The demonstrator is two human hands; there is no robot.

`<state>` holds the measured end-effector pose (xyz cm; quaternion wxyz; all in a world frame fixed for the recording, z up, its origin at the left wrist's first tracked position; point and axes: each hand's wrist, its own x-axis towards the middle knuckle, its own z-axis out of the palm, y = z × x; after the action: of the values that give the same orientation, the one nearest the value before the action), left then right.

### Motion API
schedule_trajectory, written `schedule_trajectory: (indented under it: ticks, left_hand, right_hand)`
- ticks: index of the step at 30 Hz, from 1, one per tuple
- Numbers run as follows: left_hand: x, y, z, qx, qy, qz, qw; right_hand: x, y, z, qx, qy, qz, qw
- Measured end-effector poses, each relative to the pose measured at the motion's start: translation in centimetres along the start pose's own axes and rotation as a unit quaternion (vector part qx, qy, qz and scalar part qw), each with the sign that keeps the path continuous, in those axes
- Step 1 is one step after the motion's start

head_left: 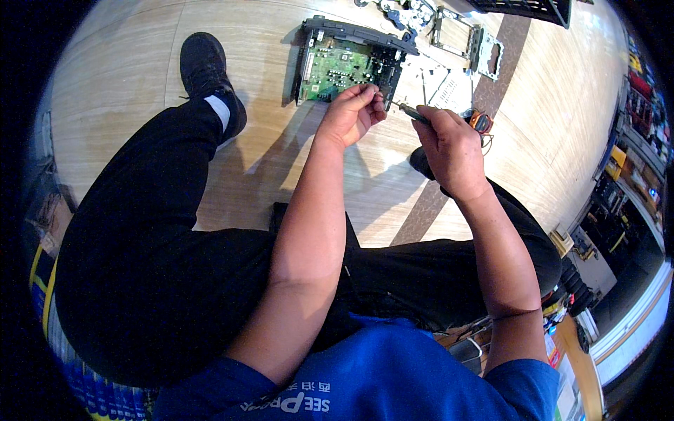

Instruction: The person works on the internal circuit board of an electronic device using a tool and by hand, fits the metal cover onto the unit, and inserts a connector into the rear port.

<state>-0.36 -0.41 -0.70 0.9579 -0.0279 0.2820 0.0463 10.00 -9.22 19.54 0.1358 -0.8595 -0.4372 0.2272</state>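
Observation:
An opened electronic unit with a green circuit board (335, 69) and a dark front panel (358, 34) lies on the floor in front of me. My left hand (349, 118) is at its near right corner, thumb and fingers pinched together. Whatever is between those fingertips is too small to make out. In my right hand (453, 149) is a screwdriver (414, 114) with a dark handle, its shaft pointing left toward the fingers of my left hand. I cannot tell whether its tip touches anything.
Metal frames (451, 33), a pale perforated plate (451, 91) and loose mechanism parts (407, 14) lie right of and beyond the unit. A black crate (530, 10) stands farther back. An orange-and-black round object (481, 121) sits beside my right hand. My shoe (203, 64) is at left.

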Motion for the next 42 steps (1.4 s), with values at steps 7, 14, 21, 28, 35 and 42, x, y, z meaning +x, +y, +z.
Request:
schedule_trajectory:
  ticks: [7, 14, 21, 28, 35, 42]
  left_hand:
    - [0.1, -0.04, -0.42, 0.008, -0.009, -0.006, 1.0]
    - [0.17, -0.1, -0.28, 0.008, -0.001, -0.003, 1.0]
    - [0.07, -0.11, -0.26, 0.005, 0.012, -0.006, 1.0]
    - [0.16, -0.08, -0.45, 0.001, 0.007, -0.008, 1.0]
    - [0.02, -0.04, -0.3, 0.003, 0.015, -0.006, 1.0]
    - [0.12, -0.15, -0.48, 0.0, 0.019, -0.005, 1.0]
  right_hand:
    - [0.11, 0.35, 0.21, 0.011, 0.013, 0.0, 1.0]
    - [-0.04, 0.21, 0.22, 0.028, 0.008, -0.016, 0.999]
    - [0.07, 0.25, 0.31, 0.021, 0.0, -0.013, 1.0]
    - [0.11, 0.29, 0.3, 0.019, 0.007, -0.017, 1.0]
    - [0.17, 0.13, 0.33, 0.022, 0.013, -0.014, 1.0]
    - [0.24, 0.09, 0.36, 0.022, 0.008, -0.014, 1.0]
